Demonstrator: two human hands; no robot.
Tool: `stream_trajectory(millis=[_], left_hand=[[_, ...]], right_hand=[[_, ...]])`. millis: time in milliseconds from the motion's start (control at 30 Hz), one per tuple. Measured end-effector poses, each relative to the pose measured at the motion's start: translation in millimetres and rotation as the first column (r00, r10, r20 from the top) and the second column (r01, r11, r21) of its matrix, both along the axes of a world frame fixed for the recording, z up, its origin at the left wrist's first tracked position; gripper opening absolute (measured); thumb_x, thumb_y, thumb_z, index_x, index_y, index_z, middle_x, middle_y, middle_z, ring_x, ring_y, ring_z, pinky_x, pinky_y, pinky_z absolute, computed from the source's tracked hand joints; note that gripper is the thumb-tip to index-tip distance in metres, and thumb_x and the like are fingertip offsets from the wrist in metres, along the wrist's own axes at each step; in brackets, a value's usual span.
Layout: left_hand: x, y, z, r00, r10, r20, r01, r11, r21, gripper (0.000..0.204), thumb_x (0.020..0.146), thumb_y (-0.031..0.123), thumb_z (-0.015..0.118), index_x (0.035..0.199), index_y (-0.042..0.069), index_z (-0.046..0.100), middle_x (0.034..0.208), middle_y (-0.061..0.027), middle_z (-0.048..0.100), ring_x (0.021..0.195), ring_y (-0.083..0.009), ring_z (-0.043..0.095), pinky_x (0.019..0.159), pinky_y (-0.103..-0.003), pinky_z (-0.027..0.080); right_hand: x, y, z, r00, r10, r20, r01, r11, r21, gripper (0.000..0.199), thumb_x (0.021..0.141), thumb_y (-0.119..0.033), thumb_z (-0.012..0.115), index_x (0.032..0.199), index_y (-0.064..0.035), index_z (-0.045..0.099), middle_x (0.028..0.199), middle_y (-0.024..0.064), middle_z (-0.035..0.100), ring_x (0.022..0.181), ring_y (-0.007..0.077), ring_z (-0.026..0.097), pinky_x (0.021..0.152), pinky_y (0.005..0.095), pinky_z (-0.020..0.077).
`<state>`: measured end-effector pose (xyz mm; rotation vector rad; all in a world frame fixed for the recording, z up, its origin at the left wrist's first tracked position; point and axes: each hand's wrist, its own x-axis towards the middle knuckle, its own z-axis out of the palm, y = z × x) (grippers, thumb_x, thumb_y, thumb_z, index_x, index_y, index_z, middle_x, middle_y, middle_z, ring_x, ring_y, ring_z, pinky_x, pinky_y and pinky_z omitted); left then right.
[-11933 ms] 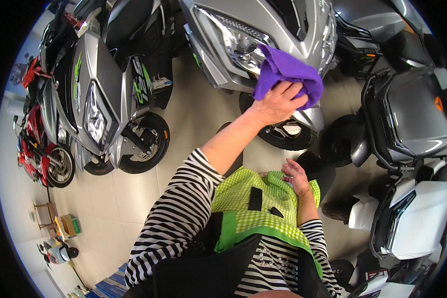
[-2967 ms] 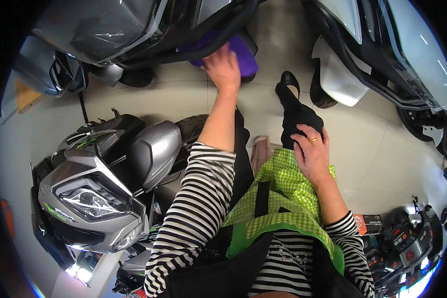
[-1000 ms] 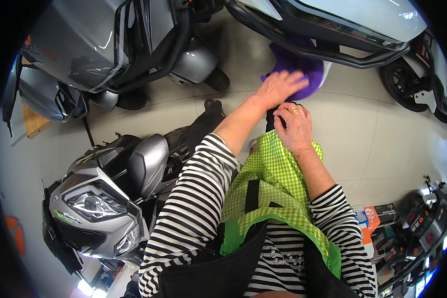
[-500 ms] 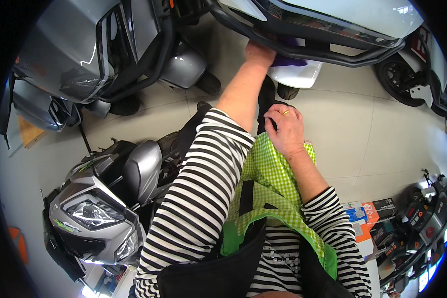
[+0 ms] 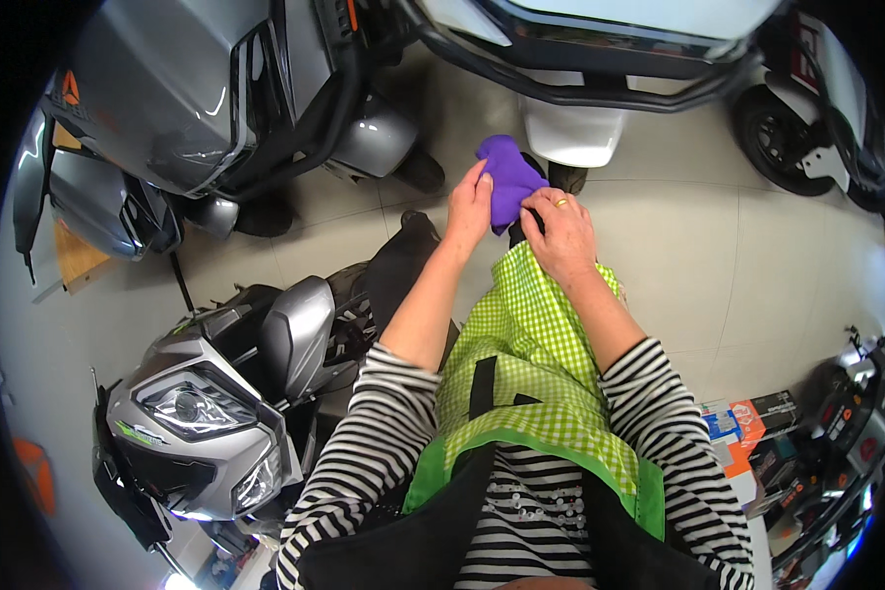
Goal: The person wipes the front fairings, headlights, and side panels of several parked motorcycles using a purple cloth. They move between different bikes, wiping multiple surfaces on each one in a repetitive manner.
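1. A pale tiled floor (image 5: 757, 295) carried everything.
2. A silver scooter (image 5: 206, 413) stood on it.
3. Behind that scooter stood a larger grey scooter (image 5: 187, 98).
4. Far to its right, near the floor's edge, lay a cluster of coloured boxes (image 5: 752, 423).

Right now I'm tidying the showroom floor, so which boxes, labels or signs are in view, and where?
Orange and black cardboard box: on the floor at right, flat, rectangular.
Blue and white carton: beside it, smaller.
Orange triangular badge: on the grey scooter panel, upper left.
No screens or signs show.
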<state>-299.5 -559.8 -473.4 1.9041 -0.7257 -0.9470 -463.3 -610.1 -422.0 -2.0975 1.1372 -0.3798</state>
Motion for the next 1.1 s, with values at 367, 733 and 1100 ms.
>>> stream_trajectory(millis=[367,733,1100], left_hand=[[-96.5,20.6,90.8,0.766,-0.487,0.419,0.550,0.835,-0.035,0.046,0.096,0.024,0.056,0.138,0.007,0.049,0.134,-0.0196,0.053,0.122,-0.0399,0.052,0.103,-0.043,0.042],[-131.0,59.9,76.1,0.390,-0.707,0.590,0.613,0.678,0.406,0.040,0.095,0.036,0.054,0.129,0.017,0.061,0.142,-0.0101,0.049,0.139,-0.0307,0.034,0.114,-0.060,0.017],[-126.0,44.3,68.4,0.343,-0.704,0.622,0.612,0.670,0.421,0.032,0.091,0.033,0.055,0.115,0.019,0.069,0.125,-0.0021,0.060,0.130,-0.0273,0.044,0.111,-0.062,0.017]], right_hand=[[-45.0,25.0,-7.6,0.427,-0.770,0.474,0.046,0.542,0.839,0.059,0.098,-0.042,0.054,0.139,-0.0009,0.045,0.127,0.0108,0.060,0.117,0.0224,0.057,0.102,0.0350,0.0426],[-133.8,-5.7,-23.0,0.118,-0.846,0.520,0.162,0.533,0.831,0.047,0.097,-0.032,0.057,0.134,-0.0036,0.052,0.128,0.0045,0.059,0.117,0.0149,0.054,0.104,0.0323,0.0393],[-30.2,-67.4,-83.7,0.894,-0.429,0.133,0.414,0.902,0.122,0.062,0.090,-0.046,0.061,0.147,-0.0298,0.042,0.158,0.0194,0.023,0.143,0.0426,0.025,0.111,0.0631,0.0267]])
